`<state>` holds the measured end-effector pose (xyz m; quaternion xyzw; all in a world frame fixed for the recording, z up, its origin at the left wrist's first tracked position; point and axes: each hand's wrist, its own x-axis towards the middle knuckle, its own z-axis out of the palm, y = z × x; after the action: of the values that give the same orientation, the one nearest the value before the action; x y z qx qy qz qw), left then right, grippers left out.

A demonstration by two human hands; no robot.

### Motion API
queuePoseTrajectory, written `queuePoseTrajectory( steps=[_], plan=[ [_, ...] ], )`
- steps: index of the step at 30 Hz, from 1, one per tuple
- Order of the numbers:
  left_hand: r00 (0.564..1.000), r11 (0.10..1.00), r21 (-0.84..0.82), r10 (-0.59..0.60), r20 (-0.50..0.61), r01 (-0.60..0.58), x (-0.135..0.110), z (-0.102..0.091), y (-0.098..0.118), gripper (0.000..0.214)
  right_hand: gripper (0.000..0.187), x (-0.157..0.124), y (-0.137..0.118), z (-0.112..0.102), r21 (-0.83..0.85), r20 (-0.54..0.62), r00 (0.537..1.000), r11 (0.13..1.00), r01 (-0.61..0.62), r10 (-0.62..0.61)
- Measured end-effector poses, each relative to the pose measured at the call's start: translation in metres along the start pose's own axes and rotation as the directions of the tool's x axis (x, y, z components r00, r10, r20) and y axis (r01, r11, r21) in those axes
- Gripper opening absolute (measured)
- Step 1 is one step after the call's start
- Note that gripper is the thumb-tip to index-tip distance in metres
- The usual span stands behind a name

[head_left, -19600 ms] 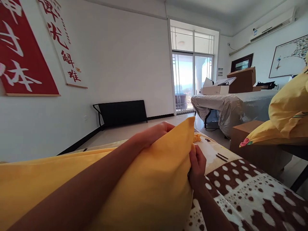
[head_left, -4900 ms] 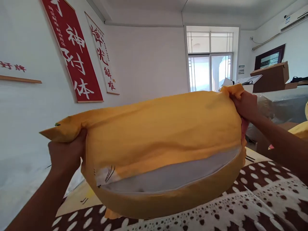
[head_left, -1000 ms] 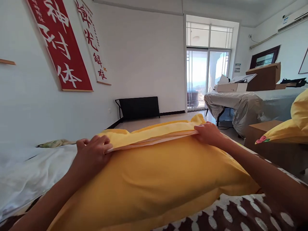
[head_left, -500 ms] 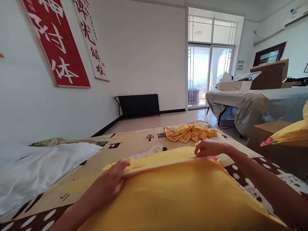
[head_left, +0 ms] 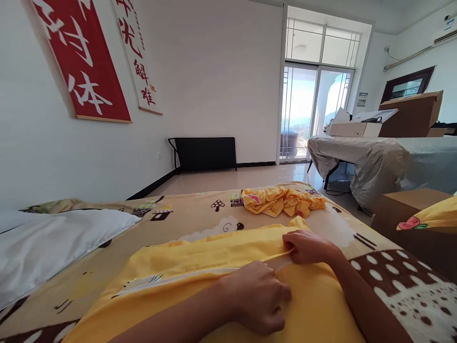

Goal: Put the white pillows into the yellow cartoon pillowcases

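Observation:
A yellow pillowcase (head_left: 314, 305) with a white strip along its opening edge (head_left: 178, 277) lies across the bed in front of me. My right hand (head_left: 309, 246) pinches the edge near the opening's right end. Close beside it, my left hand (head_left: 259, 297) is closed with curled fingers on the lower side of the opening; its fingertips are partly hidden. Between the two hands the cloth parts slightly and a paler patch shows. Behind the pillowcase lies a crumpled yellow cloth (head_left: 282, 201) with a pink print.
A white pillow (head_left: 64, 243) rests at the left on the patterned blanket (head_left: 200, 216). To the right are a cardboard box (head_left: 410, 205), more yellow cloth (head_left: 435, 214) and a plastic-covered table (head_left: 378, 157) bearing boxes. A black folded panel (head_left: 207, 153) leans against the wall.
My left hand has moved right along the opening, from its left end to beside my right hand. My right hand has shifted slightly down, and more of the white strip shows at left.

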<state>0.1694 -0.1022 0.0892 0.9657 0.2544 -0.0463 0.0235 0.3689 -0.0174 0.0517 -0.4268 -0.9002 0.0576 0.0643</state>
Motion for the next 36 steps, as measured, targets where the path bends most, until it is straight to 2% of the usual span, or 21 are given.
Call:
queuePoseTrajectory(
  steps=[2, 5, 8, 10, 12, 13, 15, 18, 21, 24, 26, 29, 31, 32, 34, 36],
  plan=[
    [1.0, 0.997, 0.077, 0.023, 0.018, -0.025, 0.023, 0.003, 0.002, 0.02, 0.021, -0.009, 0.011, 0.007, 0.039, -0.056, 0.998, 0.999, -0.019, 0.021],
    [0.995, 0.975, 0.208, 0.091, -0.046, -0.08, 0.06, 0.03, 0.006, 0.027, 0.02, -0.017, 0.02, 0.008, -0.07, -0.257, 0.963, 0.993, -0.095, 0.074],
    [0.986, 0.975, 0.204, 0.113, -0.119, -0.087, 0.082, 0.064, 0.003, 0.023, 0.02, -0.02, 0.024, 0.004, -0.18, -0.516, 0.851, 0.96, -0.216, 0.094],
    [0.971, 0.992, 0.119, 0.056, -0.232, -0.028, 0.083, 0.074, -0.002, 0.018, 0.026, -0.019, 0.024, 0.004, -0.145, -0.588, 0.796, 0.95, -0.276, 0.141],
    [0.933, 0.998, 0.049, -0.006, -0.361, 0.026, 0.077, 0.072, -0.007, 0.015, 0.04, -0.015, 0.024, 0.006, -0.031, -0.563, 0.796, 0.956, -0.291, 0.224],
    [0.912, 0.998, 0.026, -0.036, -0.409, 0.052, 0.073, 0.068, -0.009, 0.02, 0.044, -0.013, 0.024, 0.007, 0.046, -0.523, 0.809, 0.957, -0.287, 0.267],
    [0.892, 0.996, -0.026, -0.086, -0.443, 0.083, 0.067, 0.06, -0.013, 0.043, 0.04, -0.007, 0.025, 0.011, 0.188, -0.445, 0.829, 0.941, -0.282, 0.338],
    [0.9, 0.982, -0.128, -0.178, -0.398, 0.138, 0.066, 0.055, -0.017, 0.068, 0.027, 0.002, 0.029, 0.018, 0.306, -0.445, 0.804, 0.911, -0.276, 0.393],
    [0.909, 0.961, -0.186, -0.258, -0.327, 0.205, 0.071, 0.054, -0.022, 0.066, 0.025, 0.009, 0.035, 0.024, 0.383, -0.505, 0.768, 0.9, -0.211, 0.395],
    [0.929, 0.959, -0.189, -0.259, -0.263, 0.213, 0.076, 0.05, -0.025, 0.057, 0.021, 0.014, 0.041, 0.029, 0.485, -0.509, 0.78, 0.87, -0.09, 0.364],
    [0.937, 0.957, -0.196, -0.258, -0.233, 0.215, 0.077, 0.047, -0.025, 0.057, 0.016, 0.015, 0.044, 0.03, 0.599, -0.473, 0.811, 0.801, 0.009, 0.345],
    [0.929, 0.946, -0.228, -0.284, -0.237, 0.231, 0.077, 0.046, -0.023, 0.068, 0.012, 0.012, 0.048, 0.029, 0.774, -0.378, 0.868, 0.625, 0.105, 0.322],
    [0.921, 0.937, -0.261, -0.299, -0.25, 0.233, 0.077, 0.048, -0.021, 0.074, 0.02, 0.008, 0.051, 0.026, 0.829, -0.348, 0.894, 0.538, 0.152, 0.284],
    [0.918, 0.93, -0.282, -0.31, -0.249, 0.237, 0.077, 0.049, -0.021, 0.075, 0.025, 0.006, 0.053, 0.024, 0.835, -0.348, 0.902, 0.523, 0.173, 0.257],
    [0.91, 0.912, -0.323, -0.338, -0.242, 0.253, 0.078, 0.051, -0.02, 0.075, 0.032, 0.0, 0.057, 0.02, 0.812, -0.354, 0.908, 0.555, 0.179, 0.224],
    [0.898, 0.895, -0.351, -0.371, -0.237, 0.277, 0.079, 0.052, -0.021, 0.068, 0.036, -0.005, 0.058, 0.015, 0.726, -0.373, 0.895, 0.677, 0.118, 0.244]
  ],
)
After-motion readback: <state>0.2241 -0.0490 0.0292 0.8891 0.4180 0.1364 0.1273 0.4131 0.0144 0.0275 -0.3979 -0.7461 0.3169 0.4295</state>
